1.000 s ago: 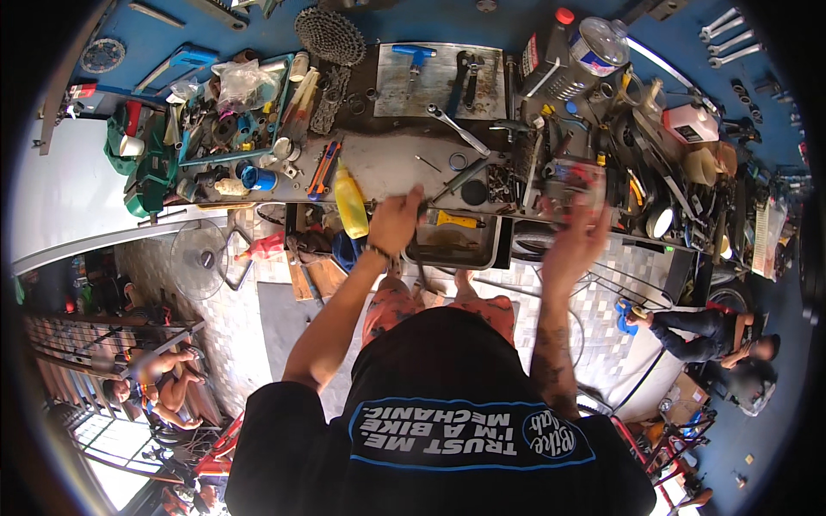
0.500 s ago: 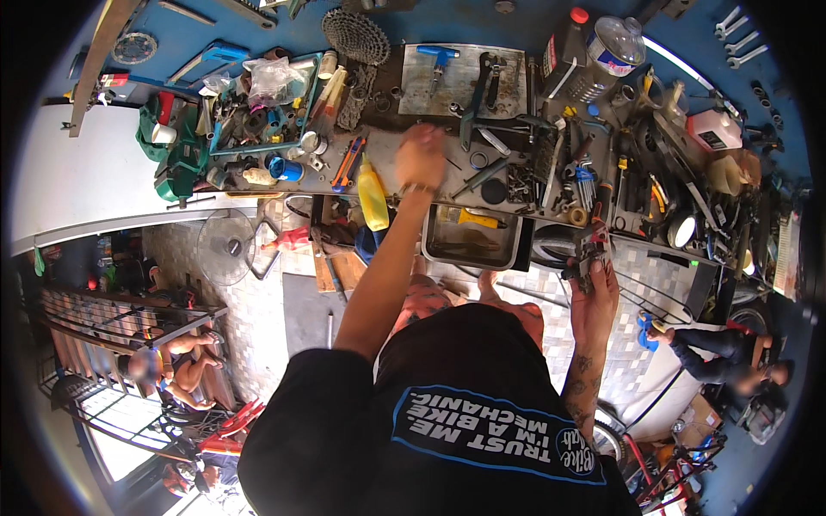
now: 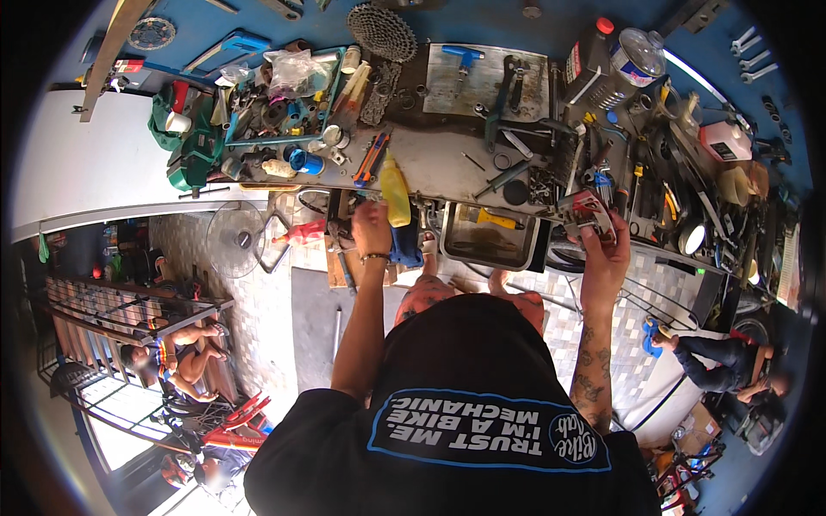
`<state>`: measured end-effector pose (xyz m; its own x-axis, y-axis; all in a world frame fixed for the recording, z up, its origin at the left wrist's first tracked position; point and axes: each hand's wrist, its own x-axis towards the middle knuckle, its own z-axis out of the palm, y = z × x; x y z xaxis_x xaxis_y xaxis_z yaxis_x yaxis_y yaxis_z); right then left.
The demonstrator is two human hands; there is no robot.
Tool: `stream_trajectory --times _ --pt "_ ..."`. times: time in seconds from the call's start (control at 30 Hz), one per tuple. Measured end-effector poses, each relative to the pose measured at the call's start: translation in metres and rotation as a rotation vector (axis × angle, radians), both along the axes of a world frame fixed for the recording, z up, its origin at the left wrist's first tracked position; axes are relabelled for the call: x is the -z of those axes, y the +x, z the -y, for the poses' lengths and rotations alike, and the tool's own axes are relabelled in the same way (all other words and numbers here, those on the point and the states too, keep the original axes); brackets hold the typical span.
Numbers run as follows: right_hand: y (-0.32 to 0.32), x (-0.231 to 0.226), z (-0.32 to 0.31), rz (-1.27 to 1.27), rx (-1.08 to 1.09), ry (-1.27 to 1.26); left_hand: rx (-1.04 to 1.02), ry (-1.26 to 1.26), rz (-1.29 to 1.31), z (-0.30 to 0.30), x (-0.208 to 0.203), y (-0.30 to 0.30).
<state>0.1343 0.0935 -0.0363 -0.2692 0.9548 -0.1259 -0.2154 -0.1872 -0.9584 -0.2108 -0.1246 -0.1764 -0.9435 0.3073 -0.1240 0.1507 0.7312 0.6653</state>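
Observation:
My right hand (image 3: 605,258) is closed around a small red-and-silver metal part (image 3: 588,213), raised at the front edge of the workbench, right of centre. Its exact kind is unclear. My left hand (image 3: 372,230) is at the bench front with curled fingers, just left of a yellow squeeze bottle (image 3: 395,196). Whatever those fingers may hold is hidden. Orange-and-blue cutters (image 3: 371,160) lie on the bench just beyond the bottle. Between my hands, a metal tray (image 3: 487,245) below the bench edge holds a yellow-handled brush (image 3: 499,218).
A blue-rimmed parts tray (image 3: 331,90) heaped with small pieces stands at the back left. Toward the back lie a blue T-handle tool (image 3: 463,58) and a bike cassette (image 3: 381,32). Many hand tools crowd the right side. Two people sit farther off, one at each side.
My left hand has come back from the bench top, leftward and nearer, to beside the yellow bottle. My right hand has lifted the metal part slightly toward the bench. The view has shifted a little.

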Motion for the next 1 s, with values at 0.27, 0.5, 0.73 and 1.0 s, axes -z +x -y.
stream_trajectory --times 0.27,0.5,0.73,1.0 --pt "-0.015 -0.008 0.037 0.228 -0.023 -0.051 0.232 0.041 -0.403 -0.026 -0.034 -0.065" --pt "0.000 -0.009 0.058 0.048 0.055 -0.161 0.255 -0.007 -0.253 -0.034 -0.031 -0.052" --pt "0.027 -0.008 0.069 -0.226 0.168 -0.317 0.403 0.187 -0.142 -0.067 -0.034 -0.010" --pt "0.053 -0.005 0.092 -0.206 0.317 -0.343 0.847 0.270 -0.119 -0.140 -0.032 0.065"
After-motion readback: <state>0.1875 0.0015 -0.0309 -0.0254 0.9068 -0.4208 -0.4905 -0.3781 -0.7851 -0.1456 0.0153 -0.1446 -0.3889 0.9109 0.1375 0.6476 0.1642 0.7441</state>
